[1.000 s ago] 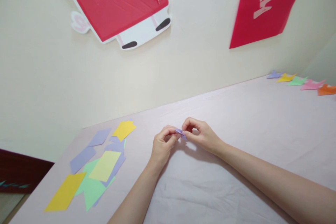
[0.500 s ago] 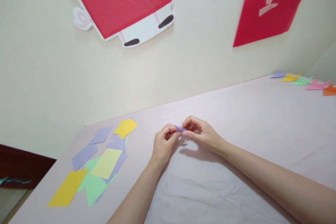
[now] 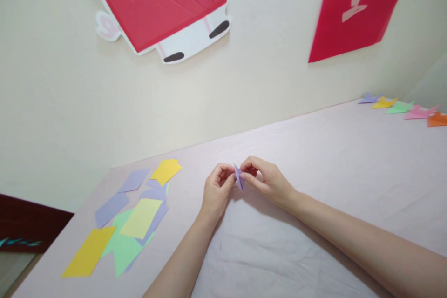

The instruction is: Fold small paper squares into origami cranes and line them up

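A small folded piece of purple paper [image 3: 239, 179] is held up between my two hands, above the pale cloth of the table. My left hand [image 3: 218, 188] pinches its left side between thumb and fingers. From the right, my right hand [image 3: 267, 178] pinches the other side, thumb in front and fingers curled behind. The paper stands nearly upright, with a pointed tip up and another down. Fingertips hide part of its folds.
Loose sheets lie at the left: yellow paper [image 3: 89, 252], green paper [image 3: 127, 249], purple paper [image 3: 112, 209] and pale yellow paper [image 3: 141, 218]. Several folded paper shapes, among them a pink one [image 3: 421, 112], line the table's far right edge. A wall with red decorations [image 3: 160, 0] rises behind.
The purple paper has turned from lying slanted across the fingers to nearly upright, showing more of its pointed shape. Both hands keep their pinch, with small finger shifts.
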`<action>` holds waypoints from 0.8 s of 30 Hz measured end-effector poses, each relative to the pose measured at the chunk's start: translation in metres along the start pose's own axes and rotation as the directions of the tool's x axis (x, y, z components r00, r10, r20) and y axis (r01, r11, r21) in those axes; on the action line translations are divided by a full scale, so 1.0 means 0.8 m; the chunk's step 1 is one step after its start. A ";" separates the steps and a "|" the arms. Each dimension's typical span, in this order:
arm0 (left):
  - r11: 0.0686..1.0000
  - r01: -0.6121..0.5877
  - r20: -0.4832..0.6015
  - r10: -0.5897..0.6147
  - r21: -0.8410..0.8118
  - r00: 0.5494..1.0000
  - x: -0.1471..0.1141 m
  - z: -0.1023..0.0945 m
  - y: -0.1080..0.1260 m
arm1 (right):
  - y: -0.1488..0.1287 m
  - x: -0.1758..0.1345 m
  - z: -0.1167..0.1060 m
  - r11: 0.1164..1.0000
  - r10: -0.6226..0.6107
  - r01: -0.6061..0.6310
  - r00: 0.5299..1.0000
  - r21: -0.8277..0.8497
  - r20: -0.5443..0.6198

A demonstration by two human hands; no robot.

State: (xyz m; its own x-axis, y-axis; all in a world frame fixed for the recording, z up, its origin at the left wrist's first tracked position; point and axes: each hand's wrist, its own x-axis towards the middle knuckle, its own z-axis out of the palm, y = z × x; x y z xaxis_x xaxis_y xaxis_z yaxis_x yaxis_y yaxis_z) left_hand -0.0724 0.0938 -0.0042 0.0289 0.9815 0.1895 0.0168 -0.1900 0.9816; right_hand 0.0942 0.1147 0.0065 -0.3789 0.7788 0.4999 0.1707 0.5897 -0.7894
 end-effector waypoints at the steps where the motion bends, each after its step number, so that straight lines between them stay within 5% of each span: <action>1: 1.000 0.009 0.005 -0.009 0.005 1.000 -0.001 0.001 0.002 | 0.000 0.000 0.000 0.999 0.034 -0.033 0.999 0.008 -0.018; 11: 0.948 -0.106 0.023 0.104 0.300 0.994 -0.008 0.012 0.019 | 0.003 0.000 0.000 0.983 0.165 -0.162 0.986 0.084 -0.024; 24: 0.963 -0.095 0.070 0.080 0.253 0.994 -0.010 0.011 0.015 | 0.006 0.003 0.000 0.986 0.142 -0.136 0.988 0.100 -0.058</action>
State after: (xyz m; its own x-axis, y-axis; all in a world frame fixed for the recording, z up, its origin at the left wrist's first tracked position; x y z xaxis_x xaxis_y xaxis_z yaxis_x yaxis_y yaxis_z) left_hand -0.0638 0.0831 0.0060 0.1003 0.9589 0.2653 0.2666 -0.2828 0.9214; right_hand 0.0942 0.1199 0.0039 -0.2976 0.8659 0.4022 0.1289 0.4538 -0.8817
